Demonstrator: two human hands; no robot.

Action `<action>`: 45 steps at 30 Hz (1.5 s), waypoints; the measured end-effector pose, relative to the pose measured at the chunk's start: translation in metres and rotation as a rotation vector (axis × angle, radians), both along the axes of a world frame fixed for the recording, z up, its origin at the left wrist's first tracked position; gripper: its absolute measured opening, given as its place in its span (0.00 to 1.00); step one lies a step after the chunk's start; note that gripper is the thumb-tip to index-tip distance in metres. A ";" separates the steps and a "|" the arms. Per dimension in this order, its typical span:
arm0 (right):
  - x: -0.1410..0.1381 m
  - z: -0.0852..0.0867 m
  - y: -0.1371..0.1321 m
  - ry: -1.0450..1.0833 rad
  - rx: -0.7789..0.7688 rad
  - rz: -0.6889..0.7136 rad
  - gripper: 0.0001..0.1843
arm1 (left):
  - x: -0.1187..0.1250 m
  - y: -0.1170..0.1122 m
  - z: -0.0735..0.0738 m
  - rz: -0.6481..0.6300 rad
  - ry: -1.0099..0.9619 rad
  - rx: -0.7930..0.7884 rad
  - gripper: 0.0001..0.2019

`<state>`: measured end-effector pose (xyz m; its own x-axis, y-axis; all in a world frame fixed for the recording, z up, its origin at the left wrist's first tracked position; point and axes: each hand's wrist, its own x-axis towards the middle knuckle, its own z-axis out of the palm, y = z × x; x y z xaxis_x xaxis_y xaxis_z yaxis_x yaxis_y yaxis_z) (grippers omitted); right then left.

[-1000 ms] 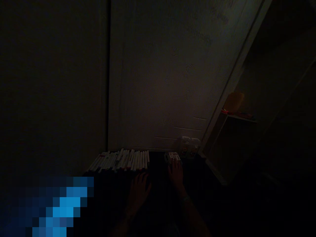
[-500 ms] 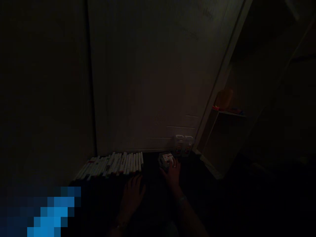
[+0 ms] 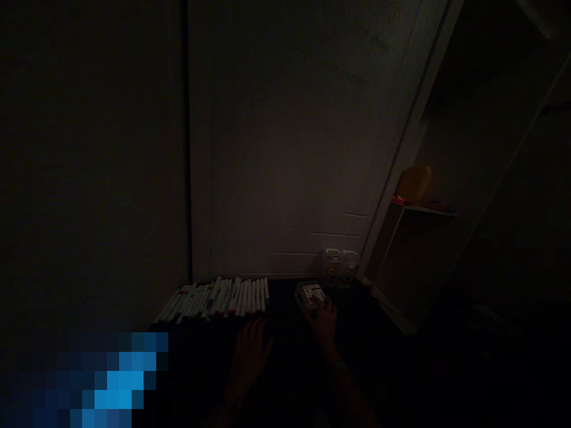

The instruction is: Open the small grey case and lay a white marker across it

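Note:
The scene is very dark. A row of several white markers lies side by side on a dark surface against the wall. My left hand rests flat just in front of the row, fingers stretched out, holding nothing. My right hand is curled on a small pale box with a red and white label, to the right of the markers. Two small pale bottles stand behind that box by the wall.
A pale wall or door panel rises behind the markers. To the right a white shelf unit holds an orange object. A blurred blue patch fills the lower left.
The view has shifted slightly. My right hand has closed further round the small labelled box. My left hand has stayed flat in front of the markers.

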<state>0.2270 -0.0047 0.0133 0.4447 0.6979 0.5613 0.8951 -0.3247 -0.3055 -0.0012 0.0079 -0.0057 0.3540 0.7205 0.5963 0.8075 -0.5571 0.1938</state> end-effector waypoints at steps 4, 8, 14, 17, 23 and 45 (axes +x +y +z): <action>-0.003 0.005 -0.004 0.004 -0.006 -0.029 0.32 | 0.000 -0.001 0.001 -0.001 -0.007 -0.001 0.18; -0.004 0.008 -0.005 -0.006 -0.030 -0.041 0.32 | 0.002 -0.001 0.001 0.009 -0.013 -0.007 0.18; -0.006 0.007 -0.003 -0.003 -0.043 -0.078 0.32 | 0.002 0.000 0.000 0.001 0.017 -0.030 0.18; -0.006 0.006 -0.001 -0.007 -0.058 -0.094 0.33 | 0.002 0.001 -0.001 -0.001 0.023 -0.027 0.18; -0.006 0.010 0.004 -0.017 -0.115 -0.077 0.34 | 0.003 -0.002 0.004 -0.012 0.026 -0.030 0.18; -0.003 0.012 0.034 -0.035 -0.170 -0.045 0.34 | 0.004 0.002 0.001 -0.011 0.036 -0.002 0.18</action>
<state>0.2235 0.0292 0.0249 0.4598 0.7642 0.4524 0.8877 -0.4086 -0.2120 0.0025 0.0099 -0.0047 0.3828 0.7173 0.5821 0.8077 -0.5658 0.1660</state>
